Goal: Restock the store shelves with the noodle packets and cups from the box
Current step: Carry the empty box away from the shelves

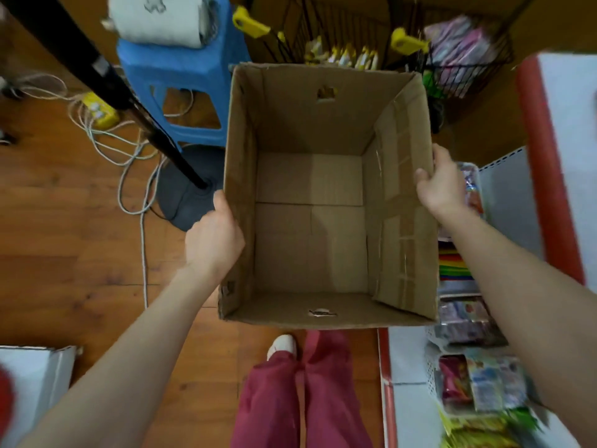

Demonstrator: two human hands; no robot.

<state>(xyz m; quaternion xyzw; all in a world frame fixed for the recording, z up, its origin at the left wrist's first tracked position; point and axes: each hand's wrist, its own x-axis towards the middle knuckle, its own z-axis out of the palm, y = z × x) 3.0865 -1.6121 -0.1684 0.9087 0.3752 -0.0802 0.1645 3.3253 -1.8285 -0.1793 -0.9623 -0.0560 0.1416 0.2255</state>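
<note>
Landmark: the cardboard box (326, 195), held open-topped above the wooden floor (64, 227) in front of the person.
Legs: red trousers (303, 392) and a white shoe (282, 345), directly below the box's near wall.
Left hand (214, 237): grip clenched on the box's left wall, thumb over the rim, the other fingers hidden outside.
Right hand (441, 182): grip clenched on the box's right wall, thumb on the rim.
Box contents: bare cardboard bottom; no noodle packets or cups show inside.
Shelves (504, 195): white with red trim, right of the box, carrying colourful packets (484, 386), too blurred to name.
Left of box: a black pole (129, 101) on a round base, loose cables (129, 150) and a blue stool (181, 92) with a white roll on top.
Beyond box: wire baskets (465, 59) of goods with yellow clips.
Step in hand: judging by the empty box, unloading looks finished; the box itself is being carried.
Next move: likely setting the box aside on a clear patch of floor, avoiding the cables and pole base, or fetching more stock.
</note>
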